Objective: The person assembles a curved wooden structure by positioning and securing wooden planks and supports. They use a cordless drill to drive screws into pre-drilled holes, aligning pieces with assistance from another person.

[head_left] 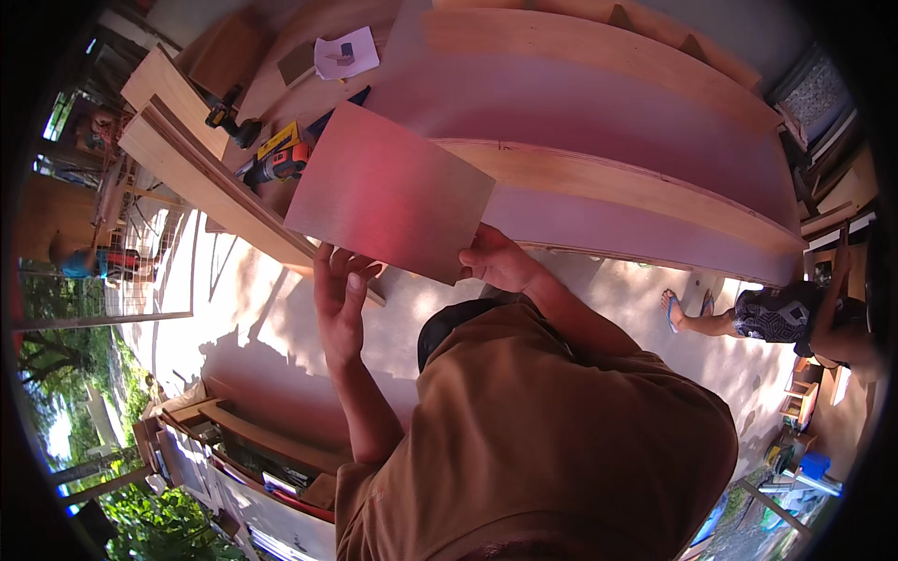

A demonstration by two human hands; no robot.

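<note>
A thin, flat rectangular wooden panel [391, 192] is tilted in front of me above the workbench edge, with a reddish glow across its face. My right hand [500, 260] pinches its lower right corner, thumb on the near face and the other fingers partly hidden behind. Along the lower left edge, my left hand [342, 304] supports the panel with fingers curled at the edge, their tips partly hidden; its thumb stands off the face. Just left of the panel lie an orange-and-black power tool [282, 164] and a yellow box [278, 140].
A black cordless drill [232, 120] sits by long wooden boards [192, 173] at the left. A printed sheet [346, 53] lies at the back. Long curved boards [608, 178] stand across the bench. Another person [776, 313] is at the right; stacked panels [253, 467] stand lower left.
</note>
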